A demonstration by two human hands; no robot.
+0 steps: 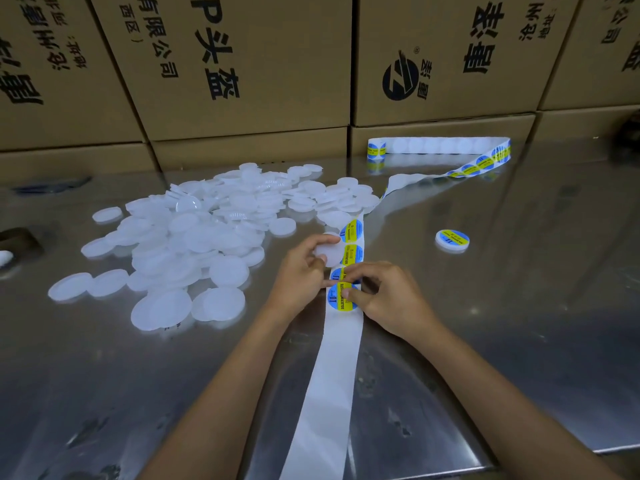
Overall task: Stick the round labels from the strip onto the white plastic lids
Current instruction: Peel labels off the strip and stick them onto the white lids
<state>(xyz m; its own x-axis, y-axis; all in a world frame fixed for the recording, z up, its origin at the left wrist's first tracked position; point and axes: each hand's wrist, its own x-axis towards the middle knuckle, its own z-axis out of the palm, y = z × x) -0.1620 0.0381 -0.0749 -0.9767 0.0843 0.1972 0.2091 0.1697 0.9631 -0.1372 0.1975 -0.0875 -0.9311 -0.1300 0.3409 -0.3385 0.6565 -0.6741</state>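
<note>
A long white backing strip (329, 382) runs from the table's near edge up the middle, carrying round blue-and-yellow labels (351, 254). My left hand (301, 275) holds a plain white lid (329, 254) beside the strip. My right hand (384, 299) pinches the edge of the nearest label (336, 301) on the strip with thumb and forefinger. A big heap of white plastic lids (194, 237) lies to the left. One lid with a label on it (452, 240) sits alone to the right.
The strip curls away at the back right (440, 147) on the shiny metal table (519, 289). Brown cardboard boxes (242, 81) form a wall behind the table. A dark object (17, 237) lies at the left edge.
</note>
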